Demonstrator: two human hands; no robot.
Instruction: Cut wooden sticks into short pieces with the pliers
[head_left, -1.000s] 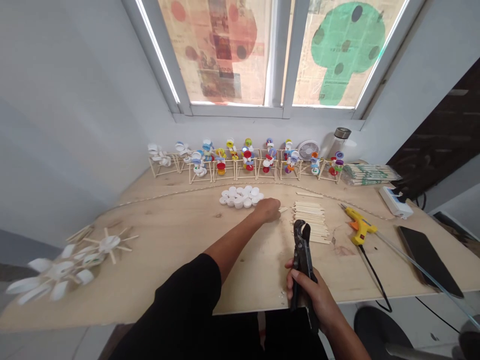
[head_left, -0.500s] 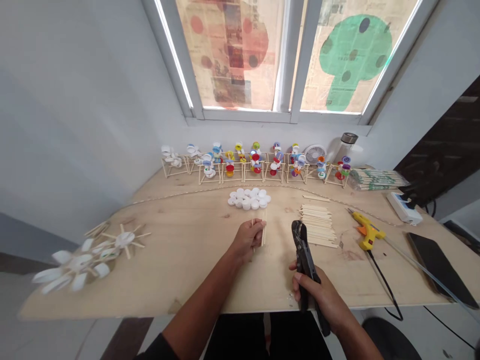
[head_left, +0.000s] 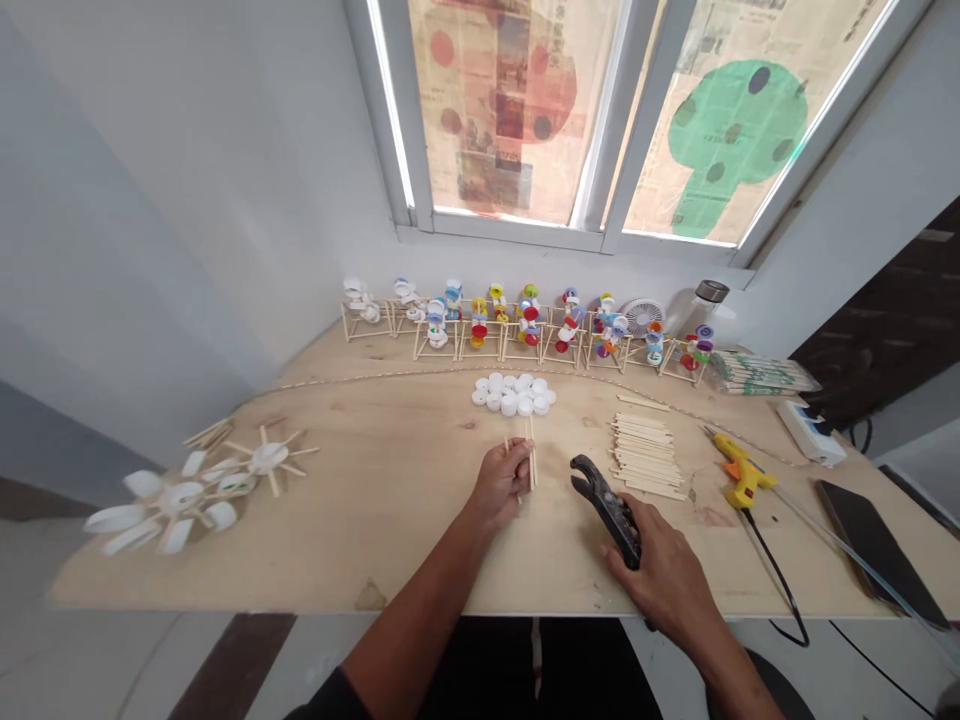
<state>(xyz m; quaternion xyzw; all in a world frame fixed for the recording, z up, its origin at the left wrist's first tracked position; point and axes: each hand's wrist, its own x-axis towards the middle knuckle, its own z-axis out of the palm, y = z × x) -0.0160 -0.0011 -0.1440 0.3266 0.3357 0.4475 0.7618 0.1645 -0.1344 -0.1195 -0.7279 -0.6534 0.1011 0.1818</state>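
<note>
My left hand (head_left: 501,481) is closed around a few thin wooden sticks (head_left: 531,456) that point away from me, near the middle of the plywood table (head_left: 375,480). My right hand (head_left: 664,560) lies over the handles of black cutting pliers (head_left: 604,503), which rest low on the table with their jaws pointing left. A pile of wooden sticks (head_left: 646,456) lies just beyond the pliers. A cluster of white bottle caps (head_left: 514,393) sits beyond my left hand.
A row of stick-and-cap models (head_left: 525,320) lines the wall under the window. White cap-and-stick wheels (head_left: 187,485) lie at the left. A yellow glue gun (head_left: 739,470), a phone (head_left: 870,530), a power strip (head_left: 810,432), packed sticks (head_left: 765,372), a small fan (head_left: 641,315).
My left hand drew back from the stick pile with a few sticks in it. My right hand lowered the pliers from upright down onto the table.
</note>
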